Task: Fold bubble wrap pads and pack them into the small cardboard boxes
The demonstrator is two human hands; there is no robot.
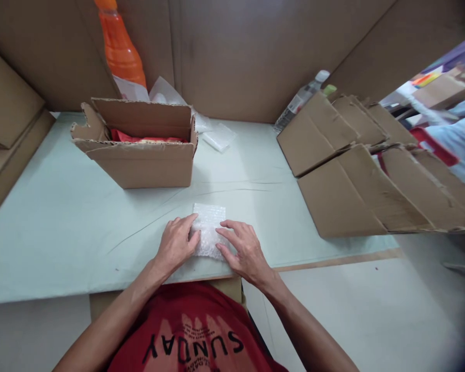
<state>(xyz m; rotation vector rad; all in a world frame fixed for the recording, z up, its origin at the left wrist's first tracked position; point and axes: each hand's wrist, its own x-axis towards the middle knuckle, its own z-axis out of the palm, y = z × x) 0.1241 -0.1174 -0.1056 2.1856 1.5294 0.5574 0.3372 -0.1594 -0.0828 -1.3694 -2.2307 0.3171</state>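
Note:
A small square of bubble wrap (209, 227) lies flat near the front edge of the pale green table (139, 222). It looks folded, and whether anything is inside it cannot be made out. My left hand (177, 240) touches its left edge with thumb and fingers apart. On the opposite side, my right hand (244, 248) rests its fingertips on the right edge, fingers spread. Beyond the hands stands an open cardboard box (155, 165) with red packets (147, 138) showing inside.
Several cardboard boxes (341, 201) stand at the right, overhanging the table's edge. Behind them leans a clear bottle (300, 101). An orange bottle (122, 51) and clear plastic packets (219, 137) sit toward the back, before a tall cardboard wall (232, 57).

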